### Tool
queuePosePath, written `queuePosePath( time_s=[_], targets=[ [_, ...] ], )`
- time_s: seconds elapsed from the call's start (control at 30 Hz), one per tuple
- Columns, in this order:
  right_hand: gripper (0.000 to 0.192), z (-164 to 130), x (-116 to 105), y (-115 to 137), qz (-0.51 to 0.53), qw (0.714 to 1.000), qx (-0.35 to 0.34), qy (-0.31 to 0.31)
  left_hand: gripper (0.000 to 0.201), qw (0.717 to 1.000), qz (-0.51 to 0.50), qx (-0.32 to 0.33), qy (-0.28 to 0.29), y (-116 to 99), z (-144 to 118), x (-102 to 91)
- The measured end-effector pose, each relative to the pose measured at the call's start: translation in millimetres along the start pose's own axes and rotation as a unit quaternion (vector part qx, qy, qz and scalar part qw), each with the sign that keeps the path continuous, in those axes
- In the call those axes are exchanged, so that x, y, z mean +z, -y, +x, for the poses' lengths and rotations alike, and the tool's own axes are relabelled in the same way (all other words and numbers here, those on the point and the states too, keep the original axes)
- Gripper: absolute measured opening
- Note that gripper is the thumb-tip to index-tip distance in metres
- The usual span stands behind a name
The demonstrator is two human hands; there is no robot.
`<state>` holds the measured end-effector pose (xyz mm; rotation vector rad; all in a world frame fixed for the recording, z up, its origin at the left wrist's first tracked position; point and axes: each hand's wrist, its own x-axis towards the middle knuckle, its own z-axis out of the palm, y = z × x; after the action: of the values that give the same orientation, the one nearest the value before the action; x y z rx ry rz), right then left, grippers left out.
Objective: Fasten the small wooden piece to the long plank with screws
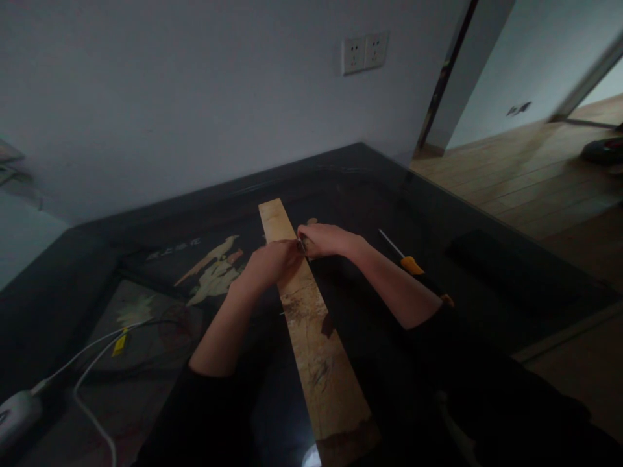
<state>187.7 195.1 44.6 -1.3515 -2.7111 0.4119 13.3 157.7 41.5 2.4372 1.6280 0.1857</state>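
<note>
A long wooden plank (pixel 316 344) lies lengthways on a dark glass-topped table (pixel 370 188). Both of my hands meet over the plank's far half. My left hand (pixel 270 263) rests on the plank's left edge with fingers curled. My right hand (pixel 324 239) is closed around a small object with a bit of metal showing at the fingertips; what it is I cannot make out. The fingertips of the two hands touch at that spot.
A screwdriver (pixel 406 259) with a yellow and black handle lies on the table right of my right forearm. White cables (pixel 92 363) and a white device (pixel 17 415) sit at the left. A wall socket (pixel 365 53) is above. Wooden floor lies to the right.
</note>
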Motion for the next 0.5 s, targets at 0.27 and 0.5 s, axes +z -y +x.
queuePosePath(
  time_s=[0.27, 0.5],
  targets=[
    [0.044, -5, -10, 17, -0.045, 0.998, -0.021, -0.048, 0.03, 0.937, -0.323, -0.084, -0.1, 8, 20, 10.3],
    [0.053, -10, -15, 34, -0.084, 0.994, -0.012, -0.064, 0.017, 0.87, -0.463, -0.121, -0.121, 11, 20, 8.1]
  ],
)
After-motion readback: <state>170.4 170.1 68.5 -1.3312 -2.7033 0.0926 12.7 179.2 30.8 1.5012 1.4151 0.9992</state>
